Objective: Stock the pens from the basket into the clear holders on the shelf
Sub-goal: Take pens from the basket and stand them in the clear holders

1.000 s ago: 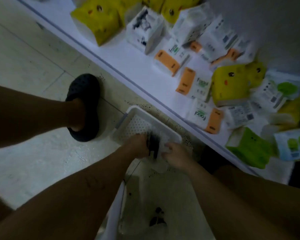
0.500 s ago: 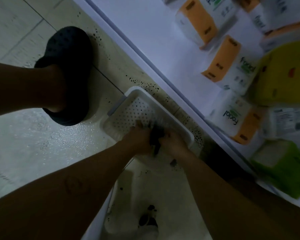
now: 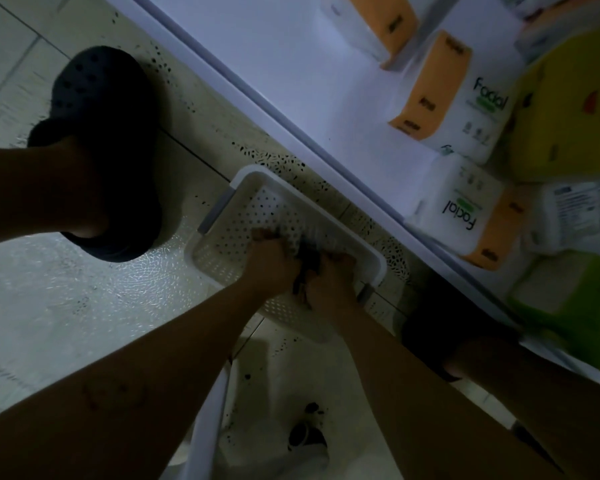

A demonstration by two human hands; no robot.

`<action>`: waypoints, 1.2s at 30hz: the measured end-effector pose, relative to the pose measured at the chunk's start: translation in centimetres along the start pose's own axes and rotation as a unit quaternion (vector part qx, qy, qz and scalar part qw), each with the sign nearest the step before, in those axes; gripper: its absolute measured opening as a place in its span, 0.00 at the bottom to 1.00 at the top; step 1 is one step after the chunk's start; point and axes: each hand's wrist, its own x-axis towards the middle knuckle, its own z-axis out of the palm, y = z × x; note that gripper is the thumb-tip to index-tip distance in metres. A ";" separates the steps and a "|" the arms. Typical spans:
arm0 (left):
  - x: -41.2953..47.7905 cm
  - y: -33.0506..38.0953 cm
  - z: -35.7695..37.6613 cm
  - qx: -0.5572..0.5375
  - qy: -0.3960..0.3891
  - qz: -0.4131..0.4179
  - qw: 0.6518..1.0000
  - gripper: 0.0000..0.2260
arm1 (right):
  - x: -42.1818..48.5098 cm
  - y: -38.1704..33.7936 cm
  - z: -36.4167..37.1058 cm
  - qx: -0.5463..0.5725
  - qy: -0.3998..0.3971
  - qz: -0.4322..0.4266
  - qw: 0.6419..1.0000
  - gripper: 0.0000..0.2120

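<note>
A white perforated basket [image 3: 238, 206] sits on the floor against the shelf base. Both my hands are down inside it. My left hand [image 3: 269, 259] and my right hand [image 3: 329, 282] are curled around a dark bundle of pens [image 3: 307, 263] between them. The pens are mostly hidden by my fingers. No clear holder is in view.
A low white shelf [image 3: 291, 64] runs diagonally at the upper right, carrying orange-and-white facial tissue packs [image 3: 465, 209], a yellow pack [image 3: 568, 109] and a green pack [image 3: 575, 306]. My foot in a dark clog [image 3: 97, 109] stands left of the basket. White clothing [image 3: 274, 410] hangs below.
The camera has dropped closer to the basket. My right hand has come in from the basket's edge to meet my left hand around the pens.
</note>
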 end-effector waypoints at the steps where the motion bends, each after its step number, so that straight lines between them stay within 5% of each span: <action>1: 0.2 0.0 -0.2 -0.015 0.009 0.008 1.000 0.11 | -0.2 0.2 -0.2 -0.002 0.010 -0.010 1.000 0.18; 7: 0.3 0.5 -1.0 -0.053 0.042 0.041 0.997 0.06 | -0.8 0.1 -0.6 0.059 0.062 -0.038 0.996 0.11; 12: 0.1 0.2 -1.3 -0.138 0.071 -0.050 0.987 0.05 | -1.1 -0.3 -1.7 0.144 0.074 -0.015 0.987 0.08; 16: -0.4 -0.2 -1.7 -0.202 0.043 -0.074 0.976 0.08 | -1.0 -0.5 -2.5 0.116 0.067 0.000 0.991 0.13; 20: -1.4 0.5 -2.1 -0.271 0.009 -0.108 0.957 0.22 | -1.4 -0.4 -3.0 0.106 0.061 0.009 0.992 0.11; 23: -2.2 1.4 -2.6 -0.252 -0.032 -0.122 0.960 0.16 | -2.7 -0.9 -3.3 0.130 0.059 0.005 0.990 0.11; 31: -5.9 4.3 -5.3 -0.210 -0.040 0.002 0.977 0.07 | -8.7 -2.5 -4.9 0.072 0.117 -0.092 0.986 0.02; 33: -7.2 5.3 -6.0 -0.215 -0.047 0.027 0.975 0.07 | -10.4 -2.7 -5.7 0.088 0.152 -0.114 0.978 0.11; 36: -9.5 7.1 -6.7 -0.242 -0.056 0.044 0.968 0.10 | -12.8 -2.8 -6.9 0.099 0.180 -0.136 0.969 0.07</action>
